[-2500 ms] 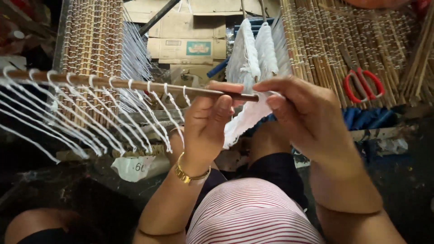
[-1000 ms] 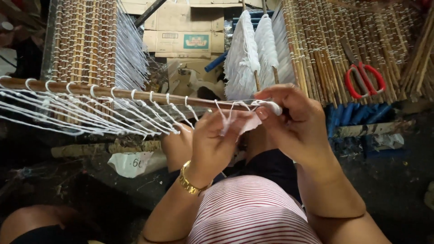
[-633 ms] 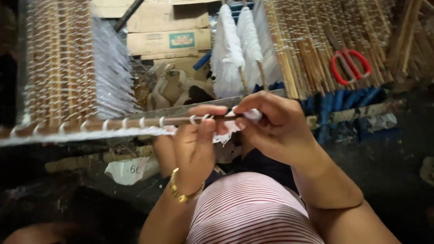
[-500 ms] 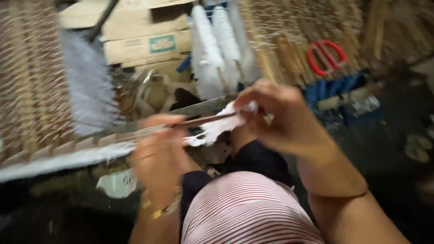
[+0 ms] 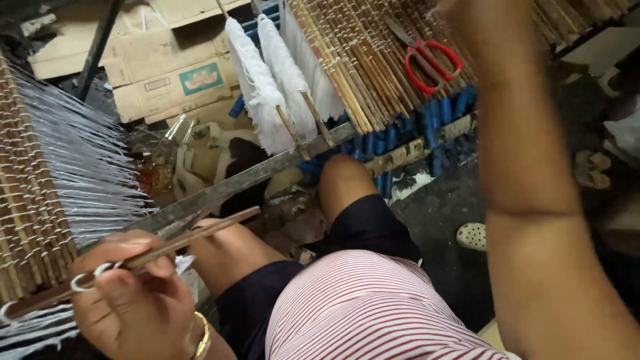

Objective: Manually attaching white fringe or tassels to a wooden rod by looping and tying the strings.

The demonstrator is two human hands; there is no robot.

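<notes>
My left hand (image 5: 133, 300) sits at the lower left, closed around a thin wooden stick (image 5: 200, 230) that slants up to the right. White thread loops (image 5: 87, 277) hang on the stick by my fingers. A gold bangle circles that wrist. My right forearm (image 5: 527, 167) rises steeply on the right side, and its hand is beyond the top edge, so I cannot see what it holds. Below me are my striped shirt (image 5: 373, 313) and my bare knees in dark shorts.
A mat of bamboo sticks laced with white threads (image 5: 67, 167) stands at the left. More bamboo sticks (image 5: 360, 60) lean at the top, with red scissors (image 5: 433, 57) on them. White thread bundles (image 5: 267, 87), cardboard boxes (image 5: 173, 67), a slanted metal bar (image 5: 267, 170) and a sandal (image 5: 473, 235) surround my legs.
My right hand let go of the stick and rose out of view. The left hand with the stick dropped to the lower left. The camera tilted to the right.
</notes>
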